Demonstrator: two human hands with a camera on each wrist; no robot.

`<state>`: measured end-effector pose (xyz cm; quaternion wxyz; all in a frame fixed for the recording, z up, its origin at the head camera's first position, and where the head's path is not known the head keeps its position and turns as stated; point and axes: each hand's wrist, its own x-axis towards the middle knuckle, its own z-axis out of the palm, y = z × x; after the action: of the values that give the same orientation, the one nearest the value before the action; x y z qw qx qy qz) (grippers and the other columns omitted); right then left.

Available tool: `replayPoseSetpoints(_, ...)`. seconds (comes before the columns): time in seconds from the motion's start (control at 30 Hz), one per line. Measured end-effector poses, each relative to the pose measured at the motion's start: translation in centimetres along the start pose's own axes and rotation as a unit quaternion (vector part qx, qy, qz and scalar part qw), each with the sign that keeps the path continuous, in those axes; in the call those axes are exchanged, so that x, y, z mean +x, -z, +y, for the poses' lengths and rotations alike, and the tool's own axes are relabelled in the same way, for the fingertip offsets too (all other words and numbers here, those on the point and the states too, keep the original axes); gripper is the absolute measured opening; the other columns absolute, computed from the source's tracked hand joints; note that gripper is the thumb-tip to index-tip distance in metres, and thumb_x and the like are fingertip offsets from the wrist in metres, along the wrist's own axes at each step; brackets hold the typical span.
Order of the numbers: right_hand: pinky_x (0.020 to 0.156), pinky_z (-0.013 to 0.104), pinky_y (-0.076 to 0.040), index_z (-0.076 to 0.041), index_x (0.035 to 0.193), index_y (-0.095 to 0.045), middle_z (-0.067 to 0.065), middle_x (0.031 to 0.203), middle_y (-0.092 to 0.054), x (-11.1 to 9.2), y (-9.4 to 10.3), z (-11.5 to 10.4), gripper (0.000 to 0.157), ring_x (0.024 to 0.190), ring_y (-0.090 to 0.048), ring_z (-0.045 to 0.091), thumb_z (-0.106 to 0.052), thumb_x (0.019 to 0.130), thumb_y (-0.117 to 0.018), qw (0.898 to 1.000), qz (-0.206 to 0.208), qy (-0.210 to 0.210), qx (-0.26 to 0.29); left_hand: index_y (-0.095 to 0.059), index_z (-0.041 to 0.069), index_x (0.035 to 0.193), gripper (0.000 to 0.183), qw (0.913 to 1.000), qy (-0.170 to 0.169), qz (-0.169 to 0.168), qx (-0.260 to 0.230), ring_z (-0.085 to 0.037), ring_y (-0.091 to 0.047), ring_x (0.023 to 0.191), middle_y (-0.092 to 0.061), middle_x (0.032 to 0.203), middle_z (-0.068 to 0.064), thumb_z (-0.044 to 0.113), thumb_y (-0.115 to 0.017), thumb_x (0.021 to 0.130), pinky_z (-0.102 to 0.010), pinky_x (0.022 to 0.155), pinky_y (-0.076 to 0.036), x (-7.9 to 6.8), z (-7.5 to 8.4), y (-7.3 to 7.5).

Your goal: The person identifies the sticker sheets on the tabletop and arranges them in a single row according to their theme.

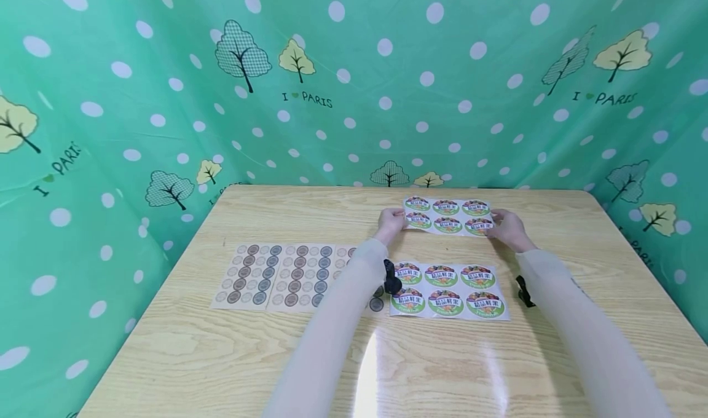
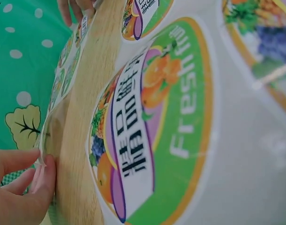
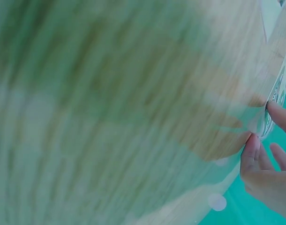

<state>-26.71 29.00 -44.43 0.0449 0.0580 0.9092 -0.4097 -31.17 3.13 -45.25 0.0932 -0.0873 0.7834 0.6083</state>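
Both hands hold a white sheet of oval fruit stickers [image 1: 447, 216] by its two ends, toward the back of the table. My left hand [image 1: 390, 224] pinches its left edge; in the left wrist view the thumb and fingers of that hand [image 2: 23, 185] close on the thin edge. At the opposite end, my right hand [image 1: 511, 230] pinches the right edge, which the right wrist view also shows at the right hand [image 3: 269, 168]. A second, matching sticker sheet [image 1: 449, 292] lies flat nearer the front, between the forearms, and appears large in the left wrist view.
Left of the fruit stickers, sheets of small round brown and grey stickers [image 1: 298, 276] lie side by side, partly hidden by the left sleeve. All rest on a wood-grain table [image 1: 221, 356]. A green dotted curtain [image 1: 354, 129] hangs behind and around the table.
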Motion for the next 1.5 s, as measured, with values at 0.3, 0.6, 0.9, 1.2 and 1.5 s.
replayPoseSetpoints(0.3,0.071,0.026,-0.052,0.013,0.133,-0.021,0.035,0.123,-0.037,-0.1,0.2,0.2,0.066,0.104,-0.045,0.042,0.009,0.076,-0.053,0.999,0.005,-0.021,0.047,-0.057,-0.002,0.114,0.044,0.9975,0.009,-0.021,-0.066,-0.021,-0.060,0.092,-0.058,0.111,-0.015,-0.015,-0.056,0.071,-0.022,0.067,-0.052,-0.2,-0.3,0.4)
replayPoseSetpoints(0.6,0.070,0.022,-0.051,0.012,0.132,-0.025,0.034,0.122,-0.041,-0.9,1.0,0.1,0.059,0.077,-0.055,0.008,0.006,0.080,-0.050,0.992,-0.006,-0.039,0.117,-0.057,0.000,0.114,0.041,0.9899,0.037,-0.063,-0.121,-0.021,-0.060,0.092,-0.058,0.112,-0.016,-0.013,-0.056,0.075,-0.027,0.076,-0.051,-0.8,-0.3,0.9)
replayPoseSetpoints(0.9,0.072,0.016,-0.047,0.011,0.131,-0.029,0.031,0.120,-0.042,-2.1,2.1,0.1,0.056,0.075,-0.051,-0.002,-0.005,0.083,-0.051,0.989,-0.012,-0.031,0.142,-0.060,0.003,0.108,0.041,0.9833,0.032,-0.075,-0.163,-0.023,-0.062,0.081,-0.061,0.099,-0.016,-0.014,-0.059,0.071,-0.027,0.070,-0.053,-0.9,-1.1,0.6)
replayPoseSetpoints(1.2,0.080,0.019,-0.046,0.008,0.135,-0.022,0.016,0.117,-0.046,-3.6,3.4,0.2,0.060,0.076,-0.050,-0.007,-0.015,0.088,-0.050,0.985,-0.040,-0.044,0.162,-0.055,0.003,0.116,0.045,0.9737,0.067,-0.097,-0.195,-0.022,-0.063,0.081,-0.063,0.096,-0.014,-0.013,-0.058,0.074,-0.030,0.077,-0.051,-3.8,-0.1,0.7)
replayPoseSetpoints(1.5,0.074,0.013,-0.047,0.014,0.135,-0.007,-0.018,0.079,-0.058,-5.5,5.1,0.9,0.066,0.077,-0.055,-0.004,-0.007,0.089,-0.049,0.952,-0.089,-0.024,0.292,-0.057,0.005,0.112,0.044,0.9734,0.061,-0.088,-0.203,-0.019,-0.063,0.072,-0.063,0.088,-0.013,-0.013,-0.059,0.072,-0.028,0.070,-0.053,-5.5,0.1,0.1)
